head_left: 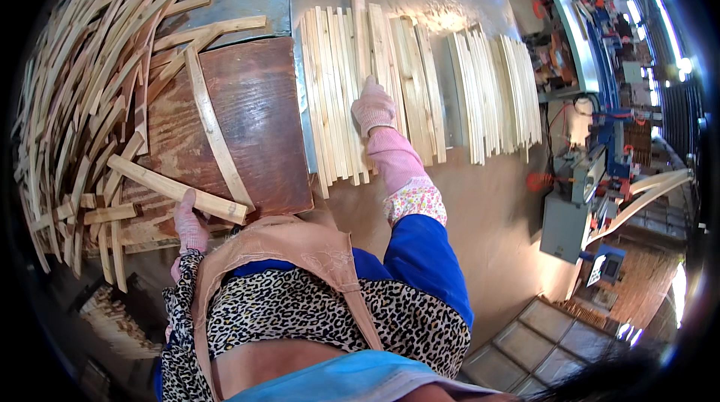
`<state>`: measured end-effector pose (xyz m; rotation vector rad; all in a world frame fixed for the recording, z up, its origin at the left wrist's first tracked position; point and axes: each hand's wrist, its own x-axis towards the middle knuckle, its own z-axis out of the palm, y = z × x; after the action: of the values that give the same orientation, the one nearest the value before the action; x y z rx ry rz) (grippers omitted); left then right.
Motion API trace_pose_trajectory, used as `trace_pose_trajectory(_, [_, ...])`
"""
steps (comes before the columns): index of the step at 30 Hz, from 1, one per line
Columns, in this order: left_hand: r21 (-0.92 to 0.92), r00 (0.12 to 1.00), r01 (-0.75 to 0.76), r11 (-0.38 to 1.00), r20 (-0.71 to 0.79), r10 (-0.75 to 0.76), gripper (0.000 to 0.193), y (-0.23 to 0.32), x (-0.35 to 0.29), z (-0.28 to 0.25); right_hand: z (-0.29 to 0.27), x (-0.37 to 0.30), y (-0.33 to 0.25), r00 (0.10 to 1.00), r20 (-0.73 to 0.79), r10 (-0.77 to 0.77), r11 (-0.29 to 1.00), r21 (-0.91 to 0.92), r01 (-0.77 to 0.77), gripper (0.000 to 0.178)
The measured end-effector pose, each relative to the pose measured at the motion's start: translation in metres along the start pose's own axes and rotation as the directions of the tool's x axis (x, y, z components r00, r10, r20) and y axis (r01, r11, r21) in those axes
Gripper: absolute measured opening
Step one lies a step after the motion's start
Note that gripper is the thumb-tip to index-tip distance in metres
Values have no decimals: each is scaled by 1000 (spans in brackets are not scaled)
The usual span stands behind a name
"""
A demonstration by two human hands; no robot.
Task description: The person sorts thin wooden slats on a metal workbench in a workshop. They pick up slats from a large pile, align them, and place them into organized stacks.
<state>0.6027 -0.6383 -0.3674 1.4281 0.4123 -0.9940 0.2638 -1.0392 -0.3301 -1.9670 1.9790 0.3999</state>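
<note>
My left hand [191,226], in a pink glove, grips a pale wooden slat [176,189] near its right end, thumb on top. The slat lies slanted over the near edge of a brown wooden board. My right hand [373,108], also gloved in pink, reaches forward over a row of slats [330,94] laid side by side. Its fingers are closed around the near end of a wooden slat [360,31], which sticks out past the far ends of the row. The palm side of that hand is hidden.
A tangled heap of slats [90,64] covers the left side. Another slat [217,128] lies across the brown board [259,102]. More rows of slats [487,94] lie right of my right hand. Grey and blue machinery [574,207] stands at the right.
</note>
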Motion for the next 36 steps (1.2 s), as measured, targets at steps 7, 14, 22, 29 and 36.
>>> trace_pose_trajectory(7, [-2,992,-119,993,-38,119,38,-24,-25,-8,-26,-15,17,996,64,63,875,476,-86,61])
trace_pose_trajectory(14, [173,926,-338,925,-116,360,49,-19,-47,11,41,-15,58,988,-153,4,848,524,78,55])
trace_pose_trajectory(22, [265,865,-468,843,-58,498,47,5,-52,18,52,-78,37,975,-207,-84,655,726,210,59])
trace_pose_trajectory(29, [321,879,-465,825,52,475,34,18,-43,35,71,-59,73,981,-187,-57,248,949,195,54])
trace_pose_trajectory(36, [292,884,-459,839,56,464,35,6,-33,29,52,-49,104,997,-77,24,45,996,76,49])
